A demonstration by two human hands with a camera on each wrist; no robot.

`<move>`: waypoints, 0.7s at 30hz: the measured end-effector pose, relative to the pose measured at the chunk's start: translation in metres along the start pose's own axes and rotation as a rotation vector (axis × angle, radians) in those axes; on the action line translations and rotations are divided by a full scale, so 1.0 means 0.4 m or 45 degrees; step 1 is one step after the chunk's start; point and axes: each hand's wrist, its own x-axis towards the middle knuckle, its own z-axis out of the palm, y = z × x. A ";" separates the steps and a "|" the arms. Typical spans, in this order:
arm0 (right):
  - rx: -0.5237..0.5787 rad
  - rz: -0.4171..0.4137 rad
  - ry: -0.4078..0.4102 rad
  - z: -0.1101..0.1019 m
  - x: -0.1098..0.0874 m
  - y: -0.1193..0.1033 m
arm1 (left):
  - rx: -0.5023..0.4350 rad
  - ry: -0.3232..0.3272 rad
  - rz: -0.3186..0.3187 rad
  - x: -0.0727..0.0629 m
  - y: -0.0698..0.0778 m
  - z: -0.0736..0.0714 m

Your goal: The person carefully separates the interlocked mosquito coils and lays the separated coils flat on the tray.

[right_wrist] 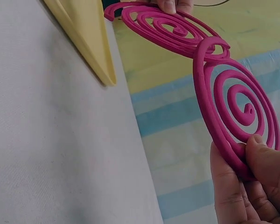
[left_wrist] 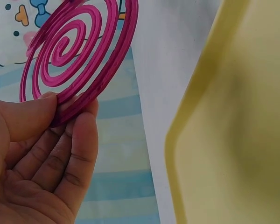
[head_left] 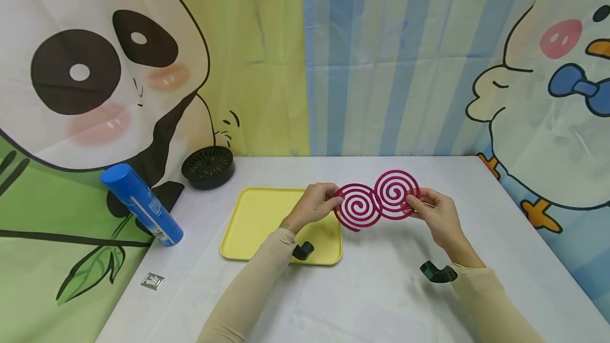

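Two magenta mosquito coils are held up over the table, their edges overlapping in the middle. My left hand [head_left: 314, 204] pinches the outer edge of the left coil [head_left: 358, 206] between thumb and fingers. The left wrist view shows that coil [left_wrist: 115, 60] tilted, with the thumb on its near side and fingers behind. On the other side my right hand [head_left: 440, 218] pinches the rim of the right coil [head_left: 395, 193]. In the right wrist view, the outer end of this coil [right_wrist: 201, 93] hooks up against the other one where they meet.
A yellow tray [head_left: 252, 221] lies under and behind the left forearm. Further left stand a blue spray can [head_left: 143, 205] and a black round container with a slotted top [head_left: 208, 169]. A small square metal piece [head_left: 152, 281] lies near the table's left edge. Printed curtains hang behind.
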 end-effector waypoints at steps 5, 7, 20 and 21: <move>0.049 -0.019 0.031 0.004 0.001 0.002 | -0.015 0.015 -0.006 0.001 -0.003 0.004; 0.051 -0.034 0.041 0.005 0.002 0.002 | -0.026 0.021 -0.011 0.001 -0.004 0.003; 0.181 -0.045 0.072 0.008 0.007 0.007 | -0.062 0.047 -0.026 -0.005 -0.013 -0.007; 0.188 -0.046 0.074 0.008 0.007 0.007 | -0.061 0.049 -0.027 -0.006 -0.014 -0.008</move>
